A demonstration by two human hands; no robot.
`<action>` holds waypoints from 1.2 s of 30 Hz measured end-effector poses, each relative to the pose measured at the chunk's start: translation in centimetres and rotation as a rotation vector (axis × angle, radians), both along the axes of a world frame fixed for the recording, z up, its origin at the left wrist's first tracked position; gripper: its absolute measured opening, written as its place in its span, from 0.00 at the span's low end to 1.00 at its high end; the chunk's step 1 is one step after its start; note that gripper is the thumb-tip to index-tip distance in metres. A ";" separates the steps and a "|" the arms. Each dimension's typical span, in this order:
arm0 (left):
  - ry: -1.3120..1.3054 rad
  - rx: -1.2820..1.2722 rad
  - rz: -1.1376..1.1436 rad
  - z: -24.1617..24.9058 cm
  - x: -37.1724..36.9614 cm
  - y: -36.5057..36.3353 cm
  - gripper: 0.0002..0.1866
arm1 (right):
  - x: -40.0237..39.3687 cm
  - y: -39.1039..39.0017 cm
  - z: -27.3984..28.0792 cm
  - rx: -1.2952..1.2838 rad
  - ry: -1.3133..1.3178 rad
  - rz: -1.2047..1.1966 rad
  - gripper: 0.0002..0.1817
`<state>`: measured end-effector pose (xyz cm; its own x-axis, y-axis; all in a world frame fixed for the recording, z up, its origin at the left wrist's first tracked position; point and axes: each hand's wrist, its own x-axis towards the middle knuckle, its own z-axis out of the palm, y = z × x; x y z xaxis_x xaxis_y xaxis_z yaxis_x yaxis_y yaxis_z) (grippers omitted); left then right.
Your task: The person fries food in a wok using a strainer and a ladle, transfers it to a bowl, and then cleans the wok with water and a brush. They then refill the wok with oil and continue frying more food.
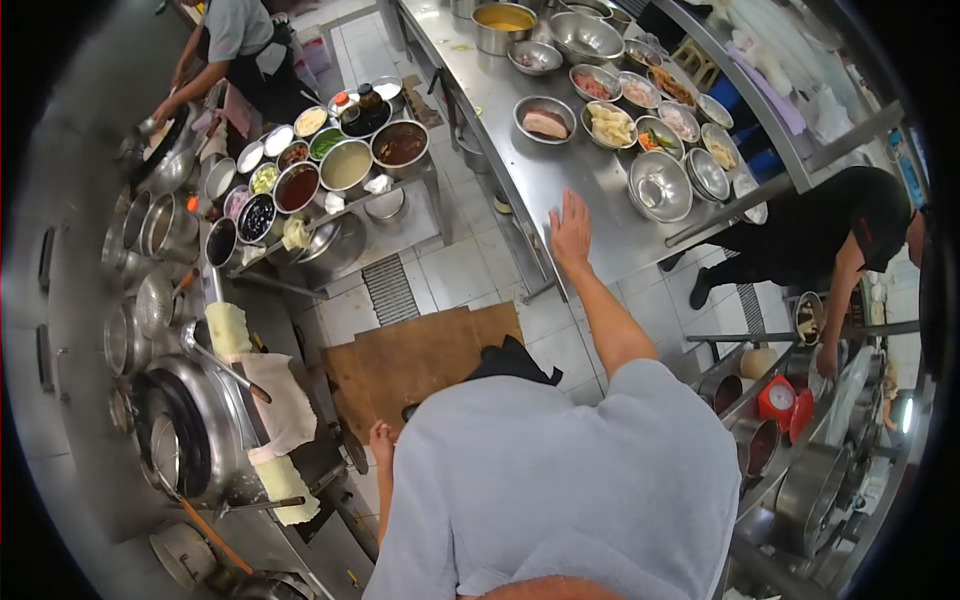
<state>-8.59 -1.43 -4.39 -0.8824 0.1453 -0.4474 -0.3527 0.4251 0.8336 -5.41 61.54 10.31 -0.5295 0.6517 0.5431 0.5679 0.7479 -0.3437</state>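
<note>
My right hand (pixel 571 232) lies flat with fingers stretched out at the near edge of the steel table (pixel 535 175), holding nothing. Beyond it on the table stand a steel bowl with a slab of meat (pixel 545 122), a bowl of pale yellow pieces (pixel 610 126) and a stack of steel bowls (pixel 660 186). My left hand (pixel 382 441) hangs low beside my body, above the floor near the brown cardboard (pixel 420 355). Its fingers look loosely bent and apart, with nothing visible in them.
Sauce pots (pixel 347 166) and seasoning bowls crowd a stand at the left. A wok (pixel 180 430) and a ladle (pixel 225 362) are on the stove side. One co-worker (pixel 240 50) works at the upper left, another (pixel 850 225) bends at the right near a red scale (pixel 778 398).
</note>
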 end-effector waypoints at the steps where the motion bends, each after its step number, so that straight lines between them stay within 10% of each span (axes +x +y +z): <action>1: 0.125 -0.067 -0.058 -1.3 0.5 0.5 0.14 | 0.3 0.4 -0.4 -0.001 -0.012 0.036 0.29; 9: 0.263 -0.493 -0.072 1.4 8.0 -1.4 0.10 | 1.5 1.0 0.2 -0.155 -0.012 0.176 0.26; 20: 0.240 -0.465 0.088 6.9 8.3 1.8 0.10 | 1.1 1.0 -0.8 -0.135 -0.032 0.163 0.20; 27: -0.311 -0.248 0.424 3.7 12.5 -1.8 0.15 | -1.1 0.0 -5.6 0.182 -0.019 0.241 0.23; 32: -0.320 -0.200 0.489 2.6 17.3 -3.1 0.09 | -5.0 -8.6 -3.6 -0.349 0.015 0.513 0.23; 36: -0.356 -0.244 0.489 1.6 18.5 -4.5 0.12 | -8.2 -13.4 -8.3 -0.871 -0.765 0.972 0.24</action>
